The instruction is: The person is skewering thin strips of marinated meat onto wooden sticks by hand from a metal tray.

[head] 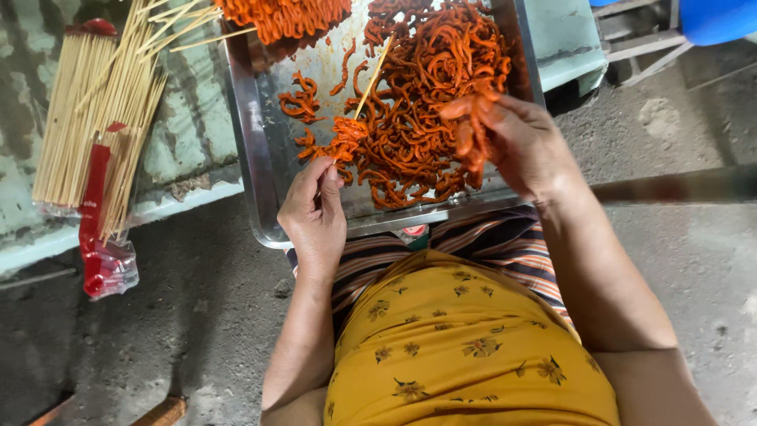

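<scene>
Skewering, by the look of it, caught mid-piece. Left hand (315, 213) closed, fingers (327, 177) pinched narrow round the lower end of a thin bamboo skewer (371, 79). Slanting up and away from those fingertips, over the metal tray (244, 134), with a bunched clump of meat (347, 138) already threaded just above the pinch. Right hand (520, 146) curled, fingers (461, 106) and thumb gripping a limp orange-red strip (473, 138), hanging down from the fingertips and touching the pile beneath. Well apart from the skewer's upper tip, off to the side of the left fingers.

Below and between both sets of fingers: a tangled pile of seasoned strips (426, 102), glossy and slick with marinade. Beyond the fingertips, at the tray's far edge, a second orange heap (284, 16), cut off by the frame. Far out past the left knuckles, on a pale green ledge, a bundle of spare skewers (79, 118) with a red plastic wrapper (98, 237) beside it. Behind the wrists, a striped cloth (505, 241) under the tray's near rim and a yellow floral top (465, 347).

Judging from this: one clump on, another strip picked up and not yet pierced. Next move likely calls for bringing strip and skewer tip together, keeping the stick steady in that narrow pinch, and folding the slippery strip so the point passes through more than once. Firm grip needed, fingertips kept clear of the sharp end.
</scene>
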